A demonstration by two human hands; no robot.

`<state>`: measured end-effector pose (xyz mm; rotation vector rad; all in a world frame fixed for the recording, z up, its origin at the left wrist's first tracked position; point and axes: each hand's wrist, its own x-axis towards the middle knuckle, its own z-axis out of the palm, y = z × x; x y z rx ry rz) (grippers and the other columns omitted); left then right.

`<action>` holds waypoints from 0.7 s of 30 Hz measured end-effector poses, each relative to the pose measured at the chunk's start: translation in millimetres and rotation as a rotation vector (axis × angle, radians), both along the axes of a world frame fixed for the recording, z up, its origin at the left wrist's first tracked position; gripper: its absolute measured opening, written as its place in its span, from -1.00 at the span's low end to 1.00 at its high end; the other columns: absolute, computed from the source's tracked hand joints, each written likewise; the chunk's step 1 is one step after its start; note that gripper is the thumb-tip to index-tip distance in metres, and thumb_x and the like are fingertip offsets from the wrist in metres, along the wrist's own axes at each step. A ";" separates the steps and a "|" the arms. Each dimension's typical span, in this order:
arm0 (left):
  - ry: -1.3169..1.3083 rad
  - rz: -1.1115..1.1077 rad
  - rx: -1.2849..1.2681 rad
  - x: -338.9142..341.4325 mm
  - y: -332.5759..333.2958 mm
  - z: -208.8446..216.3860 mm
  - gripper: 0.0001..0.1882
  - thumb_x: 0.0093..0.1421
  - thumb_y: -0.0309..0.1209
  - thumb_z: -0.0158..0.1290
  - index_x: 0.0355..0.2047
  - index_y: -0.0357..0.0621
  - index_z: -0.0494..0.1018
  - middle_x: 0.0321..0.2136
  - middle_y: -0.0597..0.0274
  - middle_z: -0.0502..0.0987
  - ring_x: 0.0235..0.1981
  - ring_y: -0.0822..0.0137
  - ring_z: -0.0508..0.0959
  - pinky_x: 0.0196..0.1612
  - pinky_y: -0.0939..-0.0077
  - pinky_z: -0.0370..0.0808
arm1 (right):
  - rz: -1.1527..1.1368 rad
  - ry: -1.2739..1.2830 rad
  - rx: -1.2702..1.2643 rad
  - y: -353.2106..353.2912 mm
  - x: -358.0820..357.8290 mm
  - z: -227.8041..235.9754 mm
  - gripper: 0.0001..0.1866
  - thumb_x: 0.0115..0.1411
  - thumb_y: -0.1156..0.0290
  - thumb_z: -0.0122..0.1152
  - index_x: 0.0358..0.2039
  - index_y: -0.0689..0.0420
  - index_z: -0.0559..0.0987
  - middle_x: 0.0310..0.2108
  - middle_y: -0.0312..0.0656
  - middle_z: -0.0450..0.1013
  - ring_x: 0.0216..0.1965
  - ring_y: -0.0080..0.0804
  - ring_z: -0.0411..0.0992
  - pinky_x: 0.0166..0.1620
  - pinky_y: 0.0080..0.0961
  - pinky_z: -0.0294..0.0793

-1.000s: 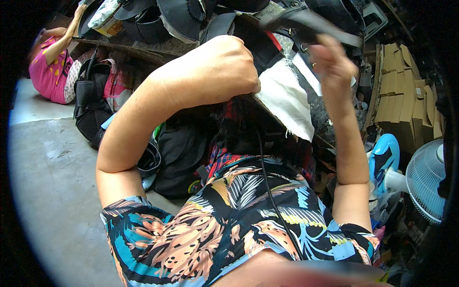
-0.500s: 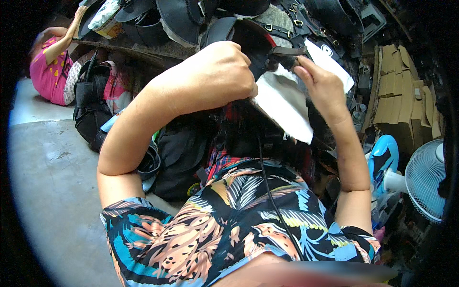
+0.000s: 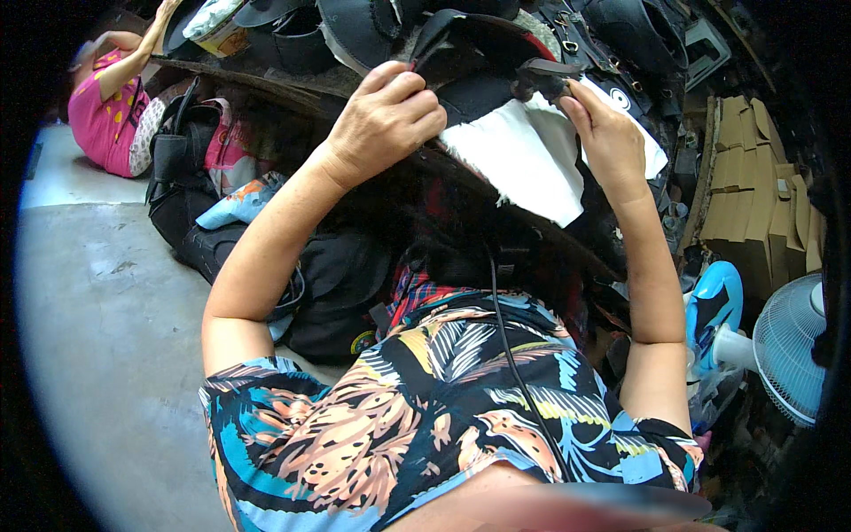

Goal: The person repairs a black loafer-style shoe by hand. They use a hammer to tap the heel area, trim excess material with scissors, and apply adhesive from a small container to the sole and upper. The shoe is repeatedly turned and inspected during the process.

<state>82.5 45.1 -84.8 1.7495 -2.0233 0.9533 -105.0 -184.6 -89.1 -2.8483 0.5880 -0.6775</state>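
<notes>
My left hand (image 3: 386, 124) is closed, pinching the left edge of a black, curved, stiff-looking piece (image 3: 483, 97) with a bit of red along its inside. My right hand (image 3: 607, 133) is closed too, thumb and fingers gripping the end of a dark strap (image 3: 545, 82) at that piece's right side. The piece is held up between both hands, above the work table. A white sheet (image 3: 519, 160) with a ragged edge lies beneath it, partly hanging over the table's front edge. Just what the black piece belongs to cannot be made out.
Black bag-like pieces (image 3: 359, 31) crowd the table's far side, with buckled black straps (image 3: 567, 40) to their right. Black bags (image 3: 341, 275) stand at my left. Folded cardboard (image 3: 740, 186) and a fan (image 3: 789, 346) are at right. Another person in pink (image 3: 102, 124) sits far left.
My left hand has turned from a fist seen from its back and moved left and up, onto the black piece's edge. The piece now shows more openly, while my right hand keeps its grip.
</notes>
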 end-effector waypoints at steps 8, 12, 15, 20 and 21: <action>0.079 -0.083 -0.045 -11.1 -13.6 -21.3 -0.91 -0.07 -0.41 0.10 -0.50 -0.04 0.45 -0.49 0.38 0.37 -0.30 0.38 0.44 -0.09 0.42 0.40 | 0.235 -0.396 0.300 31.1 -9.8 28.6 -0.73 0.20 0.24 0.24 -0.19 0.15 0.62 -0.43 -0.03 0.56 -0.47 -0.21 0.56 -0.38 -0.45 0.50; 0.081 -0.166 0.029 -12.6 4.9 -23.2 -0.90 -0.11 -0.42 0.11 -0.50 -0.06 0.47 -0.45 0.36 0.38 -0.28 0.35 0.45 -0.17 0.45 0.43 | 0.298 -0.049 -0.057 52.5 2.1 15.0 -0.66 0.20 0.07 0.16 -0.11 -0.03 0.57 -0.48 -0.16 0.52 -0.51 -0.16 0.53 -0.47 -0.35 0.50; 0.008 -0.119 0.054 -20.9 15.5 -30.4 -0.84 -0.13 -0.41 0.10 -0.46 -0.04 0.50 -0.37 0.37 0.42 -0.23 0.35 0.46 -0.19 0.47 0.46 | 0.333 0.033 -0.143 49.2 1.0 20.6 -0.67 0.20 0.05 0.15 -0.11 -0.10 0.58 -0.52 -0.20 0.50 -0.53 -0.21 0.52 -0.45 -0.37 0.51; -0.011 -0.066 -0.028 -16.9 6.8 -37.0 -0.88 -0.17 -0.36 0.09 -0.52 0.04 0.51 -0.41 0.46 0.37 -0.24 0.40 0.40 -0.23 0.54 0.42 | 0.399 -0.441 0.260 45.1 -2.1 37.4 -0.75 0.15 0.27 0.28 -0.20 0.11 0.62 -0.47 -0.11 0.54 -0.54 -0.20 0.50 -0.46 -0.47 0.46; -0.009 -0.070 -0.019 -15.2 5.8 -35.9 -0.88 -0.18 -0.36 0.09 -0.53 0.05 0.51 -0.42 0.46 0.36 -0.26 0.40 0.40 -0.22 0.54 0.42 | 0.405 -0.562 0.332 47.9 -0.7 37.9 -0.77 0.15 0.30 0.29 -0.22 0.13 0.62 -0.43 -0.07 0.54 -0.53 -0.19 0.50 -0.46 -0.46 0.47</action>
